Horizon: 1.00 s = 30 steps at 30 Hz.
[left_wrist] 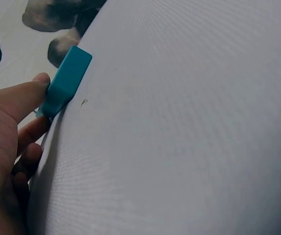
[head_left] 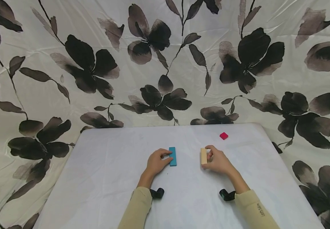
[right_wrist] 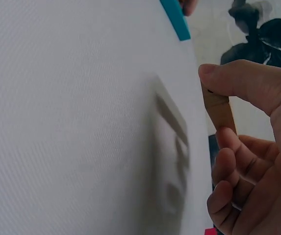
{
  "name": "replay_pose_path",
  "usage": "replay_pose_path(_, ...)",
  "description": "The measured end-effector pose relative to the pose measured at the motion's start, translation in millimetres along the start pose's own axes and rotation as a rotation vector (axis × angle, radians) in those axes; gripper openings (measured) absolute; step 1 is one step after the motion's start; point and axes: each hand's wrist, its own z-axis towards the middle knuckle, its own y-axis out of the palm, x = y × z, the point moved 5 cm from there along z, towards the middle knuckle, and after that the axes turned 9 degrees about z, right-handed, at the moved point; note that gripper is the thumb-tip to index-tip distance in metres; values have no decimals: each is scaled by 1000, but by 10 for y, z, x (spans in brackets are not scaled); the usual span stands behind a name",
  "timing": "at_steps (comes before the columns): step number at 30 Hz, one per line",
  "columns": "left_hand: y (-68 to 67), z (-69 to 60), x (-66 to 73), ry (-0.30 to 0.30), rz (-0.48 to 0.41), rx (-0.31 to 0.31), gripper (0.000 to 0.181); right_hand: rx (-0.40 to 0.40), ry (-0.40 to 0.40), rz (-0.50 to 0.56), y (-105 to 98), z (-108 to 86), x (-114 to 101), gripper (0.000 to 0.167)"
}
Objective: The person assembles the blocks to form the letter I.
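Observation:
On the white table lies a teal rectangular block (head_left: pixel 173 156), long side pointing away from me. My left hand (head_left: pixel 157 161) has its thumb and index finger on this block (left_wrist: pixel 69 78) from the left, fingers bent. To the right, my right hand (head_left: pixel 218 161) grips a pale wooden block (head_left: pixel 203 156) between thumb and fingers, near its two ends. In the right wrist view the wooden block (right_wrist: pixel 219 110) is held off the tabletop, and a shadow falls beside it. The thumb and fingers cover parts of the wooden block.
A small red piece (head_left: pixel 224 136) lies near the table's far right, beyond my right hand. The white tabletop (head_left: pixel 102 178) ends at a far edge, with a flower-patterned cloth (head_left: pixel 205 28) behind. Black devices (head_left: pixel 157 193) sit on both wrists.

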Motion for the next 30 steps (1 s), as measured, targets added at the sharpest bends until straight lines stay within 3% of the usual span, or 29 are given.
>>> replay_pose_path(12, 0, -4, 4, 5, 5, 6, 24, 5, 31, 1, 284, -93, -195, 79)
replay_pose_path(30, -26, -10, 32, 0, 22, 5, 24, -23, -11, 5, 619, -169, -353, 77)
